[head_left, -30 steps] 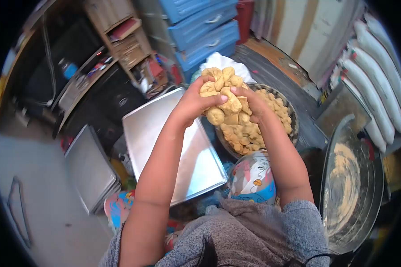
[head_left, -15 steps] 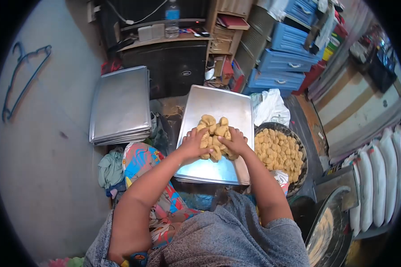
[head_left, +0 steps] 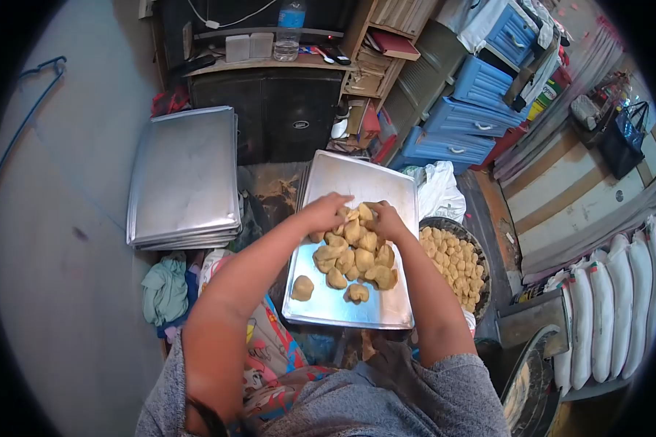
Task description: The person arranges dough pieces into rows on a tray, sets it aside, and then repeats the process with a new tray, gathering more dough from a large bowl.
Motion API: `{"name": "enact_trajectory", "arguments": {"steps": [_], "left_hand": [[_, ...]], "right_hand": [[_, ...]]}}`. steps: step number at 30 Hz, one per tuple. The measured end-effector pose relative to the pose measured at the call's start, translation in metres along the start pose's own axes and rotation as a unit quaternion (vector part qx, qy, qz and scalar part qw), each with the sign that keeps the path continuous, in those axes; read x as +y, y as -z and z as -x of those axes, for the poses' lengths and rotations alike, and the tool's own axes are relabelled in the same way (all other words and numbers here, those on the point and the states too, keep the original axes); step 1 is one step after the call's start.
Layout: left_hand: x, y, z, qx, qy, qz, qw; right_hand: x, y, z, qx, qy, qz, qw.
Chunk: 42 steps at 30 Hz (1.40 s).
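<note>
Brown dough pieces (head_left: 345,258) lie in a loose heap on a silver metal tray (head_left: 328,315), with one piece apart at the tray's lower left and another near its front edge. At the heap's far left side is my left hand (head_left: 326,213), its fingers bent over the top pieces. My right hand (head_left: 386,221) touches the heap's far right side, fingers curled on dough. The pieces beneath both hands are partly hidden. A round black basin (head_left: 488,280) full of similar dough pieces stands to the right of the tray.
Stacked metal trays (head_left: 184,175) stand at the left, with green cloth (head_left: 165,288) below them. A white plastic bag (head_left: 442,191) lies behind the basin. White filled sacks (head_left: 605,320) and a dark round container (head_left: 521,386) are at the right. Blue drawers (head_left: 459,120) stand behind.
My hands have moved to the far side of the dough. The compact pile has spread toward me over the tray, with separate pieces near the front. The view has shifted slightly.
</note>
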State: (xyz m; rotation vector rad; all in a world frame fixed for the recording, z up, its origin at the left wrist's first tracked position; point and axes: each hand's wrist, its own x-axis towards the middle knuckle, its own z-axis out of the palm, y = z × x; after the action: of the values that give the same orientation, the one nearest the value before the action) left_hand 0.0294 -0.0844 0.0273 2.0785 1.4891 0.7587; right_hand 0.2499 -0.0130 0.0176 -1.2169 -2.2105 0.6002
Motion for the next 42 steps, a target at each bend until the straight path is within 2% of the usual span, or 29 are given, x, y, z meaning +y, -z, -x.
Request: {"name": "enact_trajectory", "arguments": {"steps": [1,2,3,5,6,7,9,10,12,13,15,19,20,21,22,23,25,26,27,29,30,32,33,35,36,37,39,40,42], "left_hand": [[-0.006,-0.004,-0.008,-0.072,-0.014,-0.007,0.997],[-0.005,-0.003,-0.012,-0.059,-0.011,0.028,0.998],[-0.006,0.001,-0.022,-0.058,-0.015,0.028,0.998],[-0.008,0.004,-0.037,0.055,0.084,0.045,0.994],[-0.016,0.003,-0.045,0.16,0.089,0.053,0.982],[-0.019,0.007,-0.051,0.158,0.091,0.055,0.982],[-0.023,0.016,-0.061,0.319,0.136,0.086,0.934],[-0.029,0.018,-0.067,0.314,0.136,0.085,0.936],[-0.044,0.012,-0.076,0.313,0.072,0.082,0.943],[-0.048,0.008,-0.077,0.307,0.072,0.082,0.945],[-0.05,0.003,-0.079,0.168,0.119,-0.025,0.978],[-0.053,-0.008,-0.081,0.236,0.074,-0.064,0.967],[-0.058,-0.009,-0.084,0.269,0.041,-0.077,0.959],[-0.056,-0.005,-0.086,0.3,0.005,-0.089,0.95],[-0.054,0.001,-0.087,0.229,0.041,-0.055,0.971],[-0.051,0.002,-0.088,0.225,0.032,-0.054,0.972],[-0.047,0.002,-0.089,0.239,0.081,-0.033,0.967],[-0.045,0.002,-0.089,0.241,0.084,-0.022,0.967],[-0.042,0.001,-0.091,0.238,0.08,-0.023,0.968],[-0.036,0.001,-0.091,0.282,0.103,-0.108,0.948],[-0.034,0.002,-0.089,0.281,0.101,-0.112,0.948],[-0.029,0.002,-0.085,0.193,0.005,-0.202,0.96],[-0.031,0.0,-0.086,0.19,0.001,-0.206,0.96],[-0.036,-0.008,-0.092,0.093,0.033,-0.194,0.976],[-0.036,-0.007,-0.092,0.093,0.023,-0.213,0.972],[-0.036,-0.007,-0.093,0.093,0.021,-0.215,0.972],[-0.034,-0.007,-0.092,0.102,0.025,-0.195,0.975],[-0.032,-0.007,-0.092,0.101,0.026,-0.195,0.975],[-0.025,-0.007,-0.092,0.118,0.035,-0.176,0.977]], "right_hand": [[0.004,-0.001,-0.009,-0.093,-0.012,-0.038,0.995],[0.001,0.0,-0.018,-0.185,-0.023,-0.074,0.98],[-0.001,0.002,-0.03,-0.182,-0.023,-0.071,0.98],[-0.009,0.009,-0.048,-0.094,-0.138,-0.138,0.976],[-0.024,0.011,-0.056,0.005,-0.131,-0.132,0.983],[-0.033,0.011,-0.069,0.003,-0.134,-0.132,0.982],[-0.041,0.004,-0.09,0.186,-0.019,-0.147,0.971],[-0.042,-0.005,-0.098,0.188,-0.023,-0.149,0.97],[-0.034,-0.025,-0.106,0.29,0.083,0.042,0.952],[-0.027,-0.035,-0.101,0.186,0.022,0.113,0.976],[-0.037,-0.045,-0.083,0.053,-0.014,0.244,0.968],[-0.059,-0.021,-0.072,0.082,0.007,0.238,0.968],[-0.063,-0.018,-0.064,-0.039,-0.031,0.099,0.994],[-0.065,-0.015,-0.053,-0.155,-0.069,-0.043,0.985],[-0.07,-0.02,-0.036,-0.197,-0.028,-0.042,0.979],[-0.078,-0.029,-0.018,-0.234,0.013,-0.039,0.971],[-0.088,-0.035,-0.001,-0.201,0.182,0.091,0.958],[-0.086,-0.038,-0.007,-0.262,0.112,0.031,0.958],[-0.08,-0.034,-0.013,-0.258,0.108,0.031,0.96],[-0.068,-0.025,-0.022,-0.265,0.01,-0.103,0.959],[-0.067,-0.016,-0.02,-0.198,0.016,-0.096,0.975],[-0.056,-0.006,-0.022,-0.245,0.003,-0.081,0.966],[-0.051,-0.006,-0.022,-0.276,-0.009,-0.093,0.957],[-0.042,0.004,-0.026,-0.266,-0.041,-0.098,0.958],[-0.038,0.011,-0.032,-0.264,-0.069,-0.099,0.957],[-0.018,0.008,-0.041,-0.171,-0.026,-0.195,0.965],[-0.003,0.011,-0.058,0.048,-0.074,-0.189,0.978],[0.002,0.009,-0.061,0.047,-0.075,-0.19,0.978],[0.015,0.0,-0.064,0.247,0.039,-0.008,0.968]]}}
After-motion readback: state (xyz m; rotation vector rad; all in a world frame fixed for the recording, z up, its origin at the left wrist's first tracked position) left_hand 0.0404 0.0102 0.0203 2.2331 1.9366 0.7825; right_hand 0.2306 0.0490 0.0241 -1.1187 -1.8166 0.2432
